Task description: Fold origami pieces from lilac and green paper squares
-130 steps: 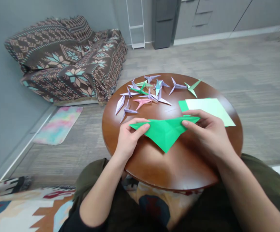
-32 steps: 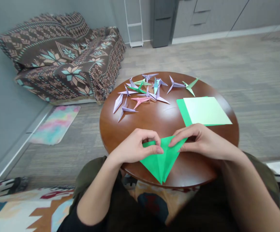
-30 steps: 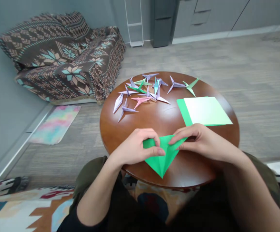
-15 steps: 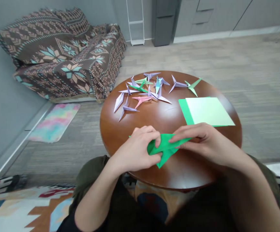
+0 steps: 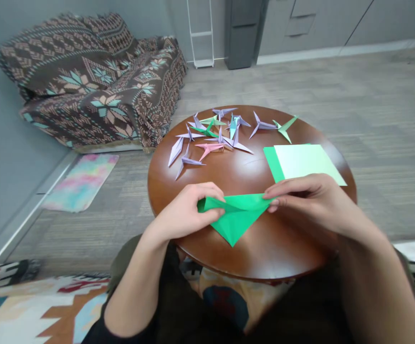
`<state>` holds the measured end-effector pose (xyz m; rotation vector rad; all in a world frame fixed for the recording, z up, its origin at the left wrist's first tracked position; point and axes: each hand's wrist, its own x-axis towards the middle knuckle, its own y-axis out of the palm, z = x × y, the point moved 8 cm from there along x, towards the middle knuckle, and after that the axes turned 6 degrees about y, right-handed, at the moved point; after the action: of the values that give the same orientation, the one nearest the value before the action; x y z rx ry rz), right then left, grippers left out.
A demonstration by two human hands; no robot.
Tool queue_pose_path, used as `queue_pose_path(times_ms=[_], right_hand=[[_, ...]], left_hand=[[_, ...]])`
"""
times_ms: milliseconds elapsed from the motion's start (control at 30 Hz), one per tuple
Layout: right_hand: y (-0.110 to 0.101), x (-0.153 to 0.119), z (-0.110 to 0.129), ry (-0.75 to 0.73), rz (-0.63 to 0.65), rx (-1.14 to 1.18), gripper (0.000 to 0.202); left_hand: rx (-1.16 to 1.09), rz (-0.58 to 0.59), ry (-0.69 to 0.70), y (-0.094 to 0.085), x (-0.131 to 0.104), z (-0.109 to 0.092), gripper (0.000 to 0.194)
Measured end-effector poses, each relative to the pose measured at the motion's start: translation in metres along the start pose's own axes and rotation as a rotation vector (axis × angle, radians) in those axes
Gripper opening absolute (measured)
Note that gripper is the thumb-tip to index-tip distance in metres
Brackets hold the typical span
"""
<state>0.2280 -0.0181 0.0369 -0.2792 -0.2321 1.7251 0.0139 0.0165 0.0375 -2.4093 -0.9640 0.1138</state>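
Note:
Between my two hands is a green origami paper (image 5: 238,217), partly folded, its wide edge at the top and a point hanging toward me. My left hand (image 5: 189,210) pinches its left end, thumb in front and fingers behind, covering that corner. At the right corner, my right hand (image 5: 303,198) grips the paper between thumb and fingertips. A loose flap or crease runs across the upper part. Just beyond my right hand lies a stack of square paper sheets (image 5: 307,162), pale green on top of darker green.
The round wooden table (image 5: 275,260) carries several folded paper cranes at its far side, among them a pink crane (image 5: 210,147) and a light green crane (image 5: 285,128). A couch (image 5: 110,91) with a patterned cover stands at the back left, near a pastel mat (image 5: 83,181).
My hands have moved apart, spreading the green paper into a wider triangle. The left hand shifted left; the right now holds the corner by its tip.

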Motion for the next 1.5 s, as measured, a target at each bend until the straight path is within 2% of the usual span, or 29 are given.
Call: queue_pose_path(times_ms=[200, 400, 567, 700, 800, 900, 1033, 1100, 1167, 1300, 1400, 1500], right_hand=[[-0.005, 0.003, -0.005, 0.017, -0.049, 0.030, 0.021], [0.005, 0.004, -0.003, -0.009, -0.015, -0.022, 0.016], [0.010, 0.003, -0.003, -0.003, 0.037, 0.058, 0.014], [0.004, 0.006, -0.013, 0.058, 0.014, 0.058, 0.018], [-0.001, 0.010, -0.021, 0.088, -0.048, -0.007, 0.019], [0.000, 0.013, -0.029, 0.123, -0.065, -0.034, 0.018], [0.004, 0.016, -0.035, 0.123, -0.065, -0.060, 0.017], [0.006, 0.018, -0.040, 0.130, -0.047, -0.065, 0.018], [0.008, 0.020, -0.047, 0.173, -0.023, -0.035, 0.019], [0.009, 0.021, -0.057, 0.243, -0.031, 0.031, 0.022], [0.012, 0.021, -0.053, 0.227, -0.031, 0.023, 0.025], [0.018, 0.021, -0.050, 0.230, 0.004, 0.041, 0.032]], left_hand=[[-0.034, -0.101, 0.079, -0.010, 0.001, 0.001, 0.013], [-0.109, -0.089, 0.127, -0.005, 0.001, -0.005, 0.014], [-0.103, -0.105, 0.111, -0.005, 0.002, -0.004, 0.012], [0.021, -0.162, 0.129, -0.008, 0.003, 0.004, 0.013], [0.277, -0.250, 0.180, -0.011, 0.003, 0.004, 0.014], [0.430, -0.219, 0.225, -0.002, 0.005, 0.002, 0.018], [0.384, -0.113, 0.243, 0.021, 0.009, -0.001, 0.013], [0.369, -0.070, 0.237, 0.030, 0.010, -0.001, 0.003], [0.380, -0.058, 0.202, 0.033, 0.011, 0.003, 0.009], [0.407, -0.155, 0.088, 0.022, 0.013, 0.011, 0.013], [0.407, -0.232, 0.021, 0.015, 0.013, 0.016, 0.020], [0.393, -0.260, -0.004, 0.014, 0.015, 0.017, 0.021]])
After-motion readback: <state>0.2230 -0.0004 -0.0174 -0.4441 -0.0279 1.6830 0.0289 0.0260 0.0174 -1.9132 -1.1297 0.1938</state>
